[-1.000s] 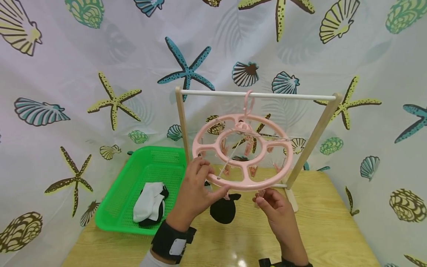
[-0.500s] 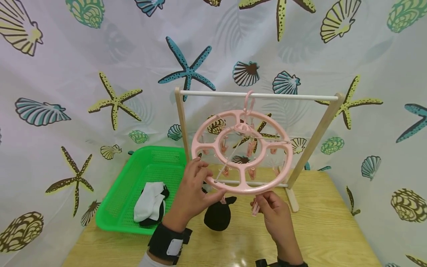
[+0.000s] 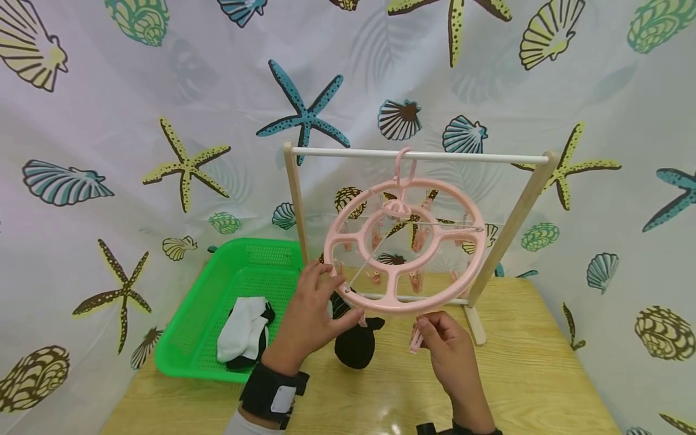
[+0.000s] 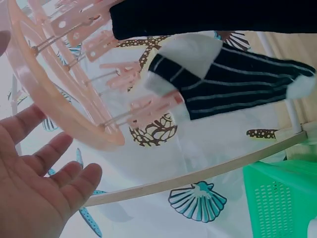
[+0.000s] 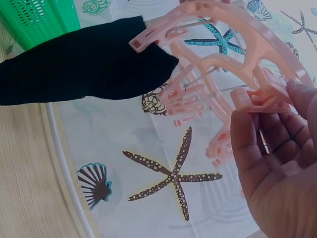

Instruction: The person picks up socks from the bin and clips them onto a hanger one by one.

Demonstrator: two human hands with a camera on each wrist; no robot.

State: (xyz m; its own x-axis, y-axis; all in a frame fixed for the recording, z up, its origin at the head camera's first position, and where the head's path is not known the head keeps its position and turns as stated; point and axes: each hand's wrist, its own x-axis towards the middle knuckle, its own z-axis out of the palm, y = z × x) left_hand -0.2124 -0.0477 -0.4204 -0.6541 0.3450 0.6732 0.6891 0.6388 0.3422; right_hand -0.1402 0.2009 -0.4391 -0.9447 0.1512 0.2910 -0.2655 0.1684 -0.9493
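Note:
A pink round clip hanger (image 3: 393,290) hangs tilted from the rack's white bar (image 3: 348,152). My left hand (image 3: 310,311) is at its near left rim, fingers spread and fairly straight, fingertips at the outer edge; the same hand (image 4: 44,173) shows in the left wrist view. My right hand (image 3: 448,344) pinches a pink clothespin (image 5: 262,94) below the front rim between thumb and fingers. A black sock (image 5: 89,64) hangs from another clip left of it. Behind that, a black sock with white stripes and white patches (image 4: 233,82) hangs from a clip.
A green basket (image 3: 187,320) stands on the left of the wooden table (image 3: 522,374), with white and black socks (image 3: 241,329) inside. The rack's wooden post (image 3: 511,229) rises at the right. A curtain with shells and starfish (image 3: 348,66) hangs behind.
The hanger has turned and shifted slightly right, its front rim a little lower than at first. The right hand has moved slightly down with its clothespin. The hanging black sock has swung left.

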